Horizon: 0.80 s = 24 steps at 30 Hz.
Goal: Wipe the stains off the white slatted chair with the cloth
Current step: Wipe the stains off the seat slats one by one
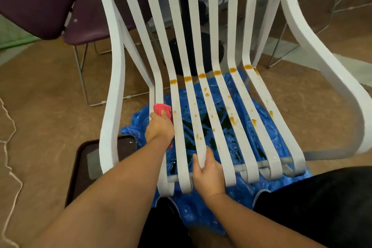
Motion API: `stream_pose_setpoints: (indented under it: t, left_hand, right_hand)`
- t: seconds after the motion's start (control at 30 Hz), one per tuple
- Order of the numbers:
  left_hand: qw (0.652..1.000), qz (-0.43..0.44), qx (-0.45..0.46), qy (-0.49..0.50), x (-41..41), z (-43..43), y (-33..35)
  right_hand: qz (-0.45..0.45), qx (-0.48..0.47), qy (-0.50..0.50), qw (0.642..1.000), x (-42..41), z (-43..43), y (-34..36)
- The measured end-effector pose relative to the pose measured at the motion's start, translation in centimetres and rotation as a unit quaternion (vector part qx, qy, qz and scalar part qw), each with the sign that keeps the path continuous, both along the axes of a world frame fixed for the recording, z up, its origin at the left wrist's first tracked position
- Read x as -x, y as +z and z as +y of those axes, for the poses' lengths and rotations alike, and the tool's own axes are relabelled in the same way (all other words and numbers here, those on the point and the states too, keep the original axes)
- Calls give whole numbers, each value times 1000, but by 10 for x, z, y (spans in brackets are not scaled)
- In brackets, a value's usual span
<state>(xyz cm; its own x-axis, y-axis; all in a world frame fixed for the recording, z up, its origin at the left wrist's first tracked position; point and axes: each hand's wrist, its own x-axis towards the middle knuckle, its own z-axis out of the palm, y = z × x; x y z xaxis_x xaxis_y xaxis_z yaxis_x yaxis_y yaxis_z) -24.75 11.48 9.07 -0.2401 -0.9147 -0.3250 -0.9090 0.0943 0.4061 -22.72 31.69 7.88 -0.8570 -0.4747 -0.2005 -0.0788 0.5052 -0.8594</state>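
A white slatted chair (116, 70) fills the middle of the view, seen from above and in front, its long slats curving down from the backrest into the seat. Orange stains (202, 75) sit in a row where the slats bend, at the seat's 12 o'clock, and smaller spots scatter down the slats toward 3 o'clock. The slats at the seat's 9 o'clock side look clean. There the person's left hand (161, 129) presses a pink cloth (162, 109) onto the outermost slats, its fingers curled over the cloth and clamped on it. The right hand (209, 175) grips one slat near the front edge, at the seat's 6 o'clock, with the thumb on one side and the fingers wrapped round the other. A crumpled blue plastic sheet (138, 123) lies on the floor under the seat, wet with dark patches. A dark tray (80, 167) rests on the brown floor at 8 o'clock. Purple chairs (32, 0) stand at 10 o'clock, and a black table base (207, 50) shows through the slats at 12 o'clock.
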Motion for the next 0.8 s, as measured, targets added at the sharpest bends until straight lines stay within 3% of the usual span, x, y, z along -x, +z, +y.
stream_pose_setpoints:
  t: [0.13, 0.3, 0.5, 0.8]
  left_hand:
    - [1000, -10, 12, -6, -30, 35, 5]
    - [999, -17, 34, -21, -62, 73, 12]
    - [998, -27, 61, -14, -83, 98, 9]
    - [999, -23, 25, -19, -69, 79, 13]
  right_hand:
    - [-13, -9, -2, 1000, 1, 0, 6]
    - [-8, -116, 28, 993, 1, -3, 19]
    - [-104, -177, 45, 978, 20, -21, 35]
    - [-24, -195, 9, 980, 14, -24, 26]
